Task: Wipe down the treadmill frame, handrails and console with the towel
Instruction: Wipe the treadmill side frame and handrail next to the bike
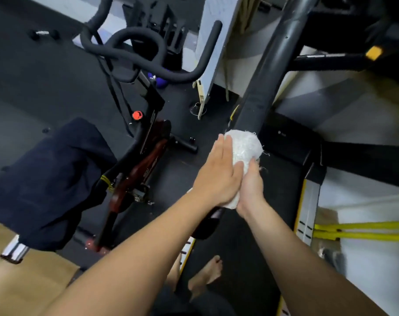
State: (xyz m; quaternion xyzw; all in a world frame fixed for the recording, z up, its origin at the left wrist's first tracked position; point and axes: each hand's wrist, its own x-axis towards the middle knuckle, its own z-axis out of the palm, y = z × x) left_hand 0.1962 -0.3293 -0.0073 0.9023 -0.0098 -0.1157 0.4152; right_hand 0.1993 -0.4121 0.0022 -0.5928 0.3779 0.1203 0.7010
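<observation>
Now frayed white towel [244, 148] bunched on upright [271, 65]; left hand [216, 176] flat, right hand [251, 188] fingers gripping it.

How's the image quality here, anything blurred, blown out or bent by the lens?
Head view, centre: left hand, right hand and towel are fairly sharp, though the towel's bright patches lose texture. Head view, top: the treadmill upright and yellow tag smear with motion blur, and the upright looks bowed, likely lens distortion. Head view, left: dim light swallows detail in the dark cloth.

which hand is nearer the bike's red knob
Left. The left hand presses the towel on the side toward the red knob; the right hand grips its far side.
</observation>
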